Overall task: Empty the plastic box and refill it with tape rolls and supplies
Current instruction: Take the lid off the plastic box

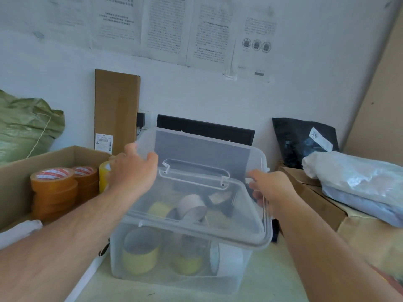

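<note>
A clear plastic box (135, 282) stands on the table in front of me. Its translucent lid (196, 214), with a moulded handle, is tilted above the box, far edge raised. My left hand (133, 168) grips the lid's far left corner. My right hand (270, 188) grips the lid's right edge. Through the plastic I see yellow tape rolls (139, 256), a brownish roll (193, 207), a white roll (226, 258) and some dark items.
An open cardboard box (65, 153) at the left holds stacked brown tape rolls (53, 188) and a yellow roll (104, 175). Cardboard and wrapped parcels (359, 182) lie at the right. A black bag (301, 138) and a green sack (26, 125) stand against the wall.
</note>
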{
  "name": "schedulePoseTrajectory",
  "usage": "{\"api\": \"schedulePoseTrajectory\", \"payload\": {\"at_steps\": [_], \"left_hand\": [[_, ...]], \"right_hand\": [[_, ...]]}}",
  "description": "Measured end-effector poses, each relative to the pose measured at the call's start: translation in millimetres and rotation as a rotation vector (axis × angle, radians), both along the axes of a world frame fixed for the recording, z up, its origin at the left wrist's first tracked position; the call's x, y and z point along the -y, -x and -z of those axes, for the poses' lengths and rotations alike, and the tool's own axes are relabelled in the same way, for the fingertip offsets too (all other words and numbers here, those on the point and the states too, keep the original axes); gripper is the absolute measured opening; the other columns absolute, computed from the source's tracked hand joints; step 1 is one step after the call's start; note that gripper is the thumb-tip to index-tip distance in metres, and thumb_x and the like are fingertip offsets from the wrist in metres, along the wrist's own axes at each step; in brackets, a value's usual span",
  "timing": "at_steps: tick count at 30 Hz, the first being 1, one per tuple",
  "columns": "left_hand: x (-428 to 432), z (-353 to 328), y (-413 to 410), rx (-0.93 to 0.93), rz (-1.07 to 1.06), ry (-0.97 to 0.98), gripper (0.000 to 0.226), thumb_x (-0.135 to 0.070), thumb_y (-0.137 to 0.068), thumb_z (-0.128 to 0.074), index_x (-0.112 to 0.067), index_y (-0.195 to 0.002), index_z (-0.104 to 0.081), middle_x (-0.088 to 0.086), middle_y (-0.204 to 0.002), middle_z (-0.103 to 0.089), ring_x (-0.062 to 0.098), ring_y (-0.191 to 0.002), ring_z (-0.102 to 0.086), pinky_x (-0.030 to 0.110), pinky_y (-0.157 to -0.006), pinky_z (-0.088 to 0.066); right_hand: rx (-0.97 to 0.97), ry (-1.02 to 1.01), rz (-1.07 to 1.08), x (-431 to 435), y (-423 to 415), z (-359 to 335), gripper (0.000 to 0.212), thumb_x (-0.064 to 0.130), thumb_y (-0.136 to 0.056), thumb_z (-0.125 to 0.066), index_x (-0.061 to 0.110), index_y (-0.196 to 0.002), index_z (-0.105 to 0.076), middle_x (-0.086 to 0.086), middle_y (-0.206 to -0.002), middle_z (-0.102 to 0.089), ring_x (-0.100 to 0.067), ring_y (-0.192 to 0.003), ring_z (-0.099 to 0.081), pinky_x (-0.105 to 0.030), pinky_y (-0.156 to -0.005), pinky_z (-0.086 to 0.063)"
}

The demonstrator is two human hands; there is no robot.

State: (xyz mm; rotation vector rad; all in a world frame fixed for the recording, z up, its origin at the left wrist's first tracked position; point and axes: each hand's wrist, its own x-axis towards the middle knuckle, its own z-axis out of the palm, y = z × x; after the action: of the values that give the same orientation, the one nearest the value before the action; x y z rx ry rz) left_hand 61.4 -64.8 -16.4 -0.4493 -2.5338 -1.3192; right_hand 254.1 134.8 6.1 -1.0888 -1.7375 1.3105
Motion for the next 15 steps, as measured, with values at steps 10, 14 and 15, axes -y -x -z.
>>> {"api": "schedulePoseTrajectory", "payload": {"at_steps": [10,14,15], "left_hand": [[-2,-17,-40,-0.248,0.140,0.107,0.059,-0.050,-0.095,-0.022,-0.025,-0.146,-0.036,0.002,-0.143,-0.050,0.029,-0.126,-0.049,0.052,-0.106,-0.036],[-17,-4,-63,-0.291,0.246,0.106,0.062,-0.056,-0.094,-0.016,-0.026,-0.145,-0.035,0.005,-0.143,-0.050,0.030,-0.123,-0.051,0.050,-0.098,-0.042],[-22,2,-69,-0.263,0.286,0.119,0.062,-0.056,-0.096,-0.017,-0.028,-0.149,-0.031,0.005,-0.152,-0.042,0.031,-0.132,-0.045,0.050,-0.104,-0.039]], "right_hand": [[-0.391,0.137,0.033,2,-56,23,0.014,0.021,-0.102,-0.056,0.008,-0.101,-0.062,-0.009,-0.078,-0.066,-0.021,-0.057,-0.060,-0.033,-0.057,-0.049],[-0.611,0.153,0.247,1,-72,34,0.013,0.025,-0.103,-0.053,0.014,-0.097,-0.058,-0.006,-0.078,-0.064,-0.020,-0.058,-0.060,-0.031,-0.055,-0.048],[-0.641,0.129,0.309,0,-76,35,0.013,0.027,-0.103,-0.052,0.014,-0.099,-0.056,-0.006,-0.080,-0.065,-0.019,-0.058,-0.061,-0.030,-0.055,-0.049]]}}
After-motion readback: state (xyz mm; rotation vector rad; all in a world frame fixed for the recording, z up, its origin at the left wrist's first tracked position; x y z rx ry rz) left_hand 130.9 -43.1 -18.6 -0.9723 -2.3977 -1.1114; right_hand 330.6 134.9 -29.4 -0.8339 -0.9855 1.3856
